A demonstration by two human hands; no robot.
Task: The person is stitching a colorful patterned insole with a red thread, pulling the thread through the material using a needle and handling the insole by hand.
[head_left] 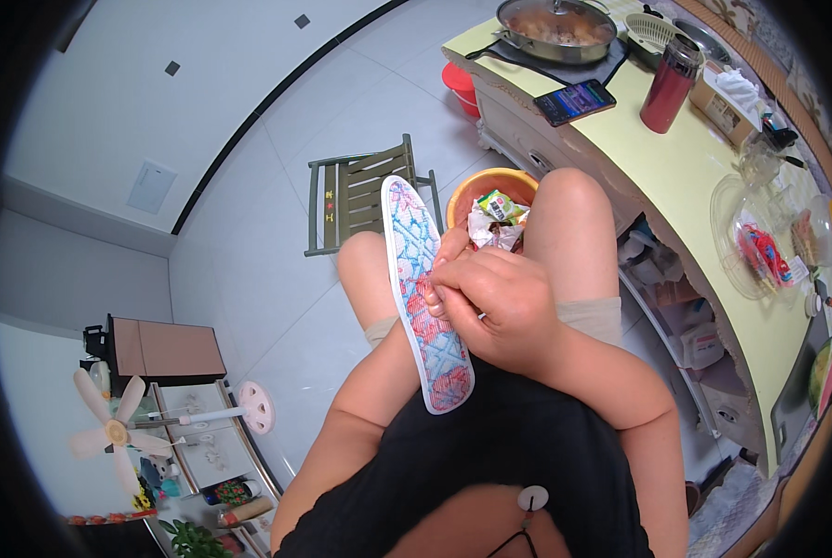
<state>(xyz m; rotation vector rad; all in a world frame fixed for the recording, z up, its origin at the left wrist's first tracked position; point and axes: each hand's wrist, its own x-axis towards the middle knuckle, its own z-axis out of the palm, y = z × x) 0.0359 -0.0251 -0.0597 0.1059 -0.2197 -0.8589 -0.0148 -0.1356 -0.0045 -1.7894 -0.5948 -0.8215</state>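
Note:
An embroidered insole (415, 232) with a white edge and a pink, red and blue pattern stands lengthwise over my lap. My left hand (452, 245) is closed on it from behind, and the insole hides most of that hand. Against its right edge, near the middle, my right hand (507, 296) is closed in a pinch. Whatever those fingertips hold, perhaps something thin, is too small to make out.
Between my knees stands a yellow bin (492, 179) with wrappers inside. A green folding stool (360, 191) is beyond my left knee. Along the right, a yellow-topped counter (690, 177) bears a lidded pan (560, 33), a phone (574, 100) and a red flask (669, 86). A fan (117, 432) is at left.

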